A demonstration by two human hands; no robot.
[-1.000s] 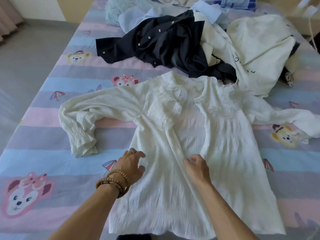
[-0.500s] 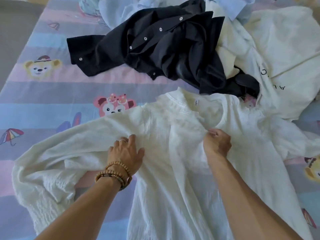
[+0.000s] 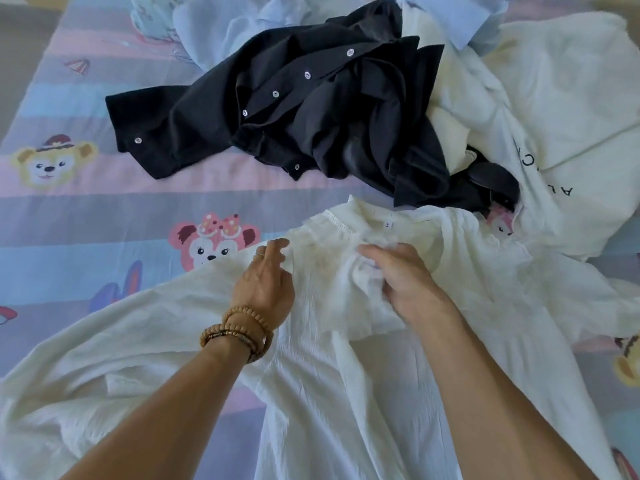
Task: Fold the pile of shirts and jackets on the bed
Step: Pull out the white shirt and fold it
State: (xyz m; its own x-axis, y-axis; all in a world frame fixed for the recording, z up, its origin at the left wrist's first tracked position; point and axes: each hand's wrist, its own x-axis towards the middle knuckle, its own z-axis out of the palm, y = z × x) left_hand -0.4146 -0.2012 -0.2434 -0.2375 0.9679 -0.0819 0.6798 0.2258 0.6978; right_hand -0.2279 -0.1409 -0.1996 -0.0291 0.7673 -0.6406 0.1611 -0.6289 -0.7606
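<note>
We press our left hand (image 3: 265, 289), fingers straight, on the white blouse (image 3: 346, 393); our right hand (image 3: 403, 278) pinches its bunched collar cloth

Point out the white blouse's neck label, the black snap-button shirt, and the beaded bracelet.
neck label (image 3: 388, 224), head view, on the small tag inside the collar.
black snap-button shirt (image 3: 311, 109), head view, on its crumpled front.
beaded bracelet (image 3: 239, 332), head view, on the beads round the left wrist.

left forearm (image 3: 166, 403): bare, no sleeve | left wrist: wooden bead bracelet (image 3: 239, 332), wrapped several turns | left finger: thin ring (image 3: 259, 254) | right forearm (image 3: 491, 393): bare, nothing worn
</note>
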